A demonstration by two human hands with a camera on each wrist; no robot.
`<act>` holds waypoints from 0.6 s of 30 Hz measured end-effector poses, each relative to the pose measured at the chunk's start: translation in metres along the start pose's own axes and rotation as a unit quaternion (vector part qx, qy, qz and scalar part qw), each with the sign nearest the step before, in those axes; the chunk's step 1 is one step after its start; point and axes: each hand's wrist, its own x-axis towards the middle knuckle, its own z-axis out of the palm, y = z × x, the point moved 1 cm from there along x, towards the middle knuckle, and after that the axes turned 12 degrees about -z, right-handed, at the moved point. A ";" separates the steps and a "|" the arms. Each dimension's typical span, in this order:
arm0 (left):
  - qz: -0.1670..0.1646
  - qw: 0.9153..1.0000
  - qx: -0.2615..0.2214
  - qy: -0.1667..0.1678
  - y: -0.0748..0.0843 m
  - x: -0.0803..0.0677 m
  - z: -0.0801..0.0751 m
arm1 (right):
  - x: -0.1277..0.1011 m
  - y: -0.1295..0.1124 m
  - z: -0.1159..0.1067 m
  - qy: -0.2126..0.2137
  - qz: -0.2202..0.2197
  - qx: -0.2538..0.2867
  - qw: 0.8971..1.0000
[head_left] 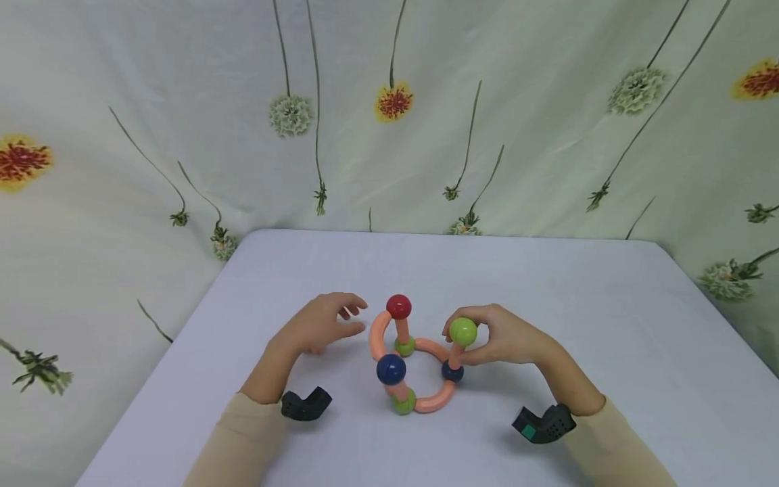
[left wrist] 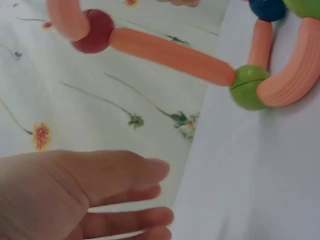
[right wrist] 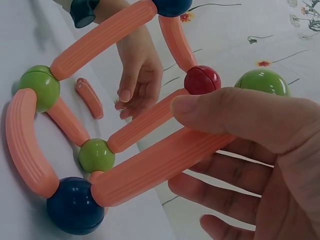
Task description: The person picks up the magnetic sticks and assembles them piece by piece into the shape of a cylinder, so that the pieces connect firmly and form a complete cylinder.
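A toy frame of orange rods and coloured balls [head_left: 414, 365] stands on the white table [head_left: 548, 291]. It has a red ball [head_left: 398, 306] on top, a blue ball [head_left: 391, 369] in front and green balls at the base. My right hand [head_left: 471, 345] pinches the upright orange rod [right wrist: 160, 167] just under its green ball [head_left: 463, 331], with the thumb on the rod. My left hand [head_left: 347, 318] hovers just left of the frame with relaxed fingers [left wrist: 150, 170], holding nothing. A loose short orange rod [right wrist: 90, 97] lies on the table by the left hand.
A floral cloth [head_left: 389, 101] hangs behind the table and drapes down both sides. Black wrist cameras [head_left: 304, 404] [head_left: 544, 424] sit on both forearms. The table's rounded far corners and left edge are in view.
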 end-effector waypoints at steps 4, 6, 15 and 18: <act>-0.075 0.997 0.036 -0.005 -0.018 -0.006 -0.021 | 0.000 0.001 0.000 -0.004 0.005 -0.005 1.000; -0.120 0.991 0.058 -0.013 -0.027 -0.008 -0.025 | 0.000 0.001 0.000 -0.008 0.008 -0.005 1.000; -0.183 0.980 0.047 -0.055 -0.046 -0.008 -0.024 | -0.002 0.014 0.000 -0.057 0.034 -0.009 0.998; -0.183 0.980 0.051 -0.056 -0.047 -0.007 -0.022 | -0.008 0.023 0.005 -0.049 0.055 -0.032 0.997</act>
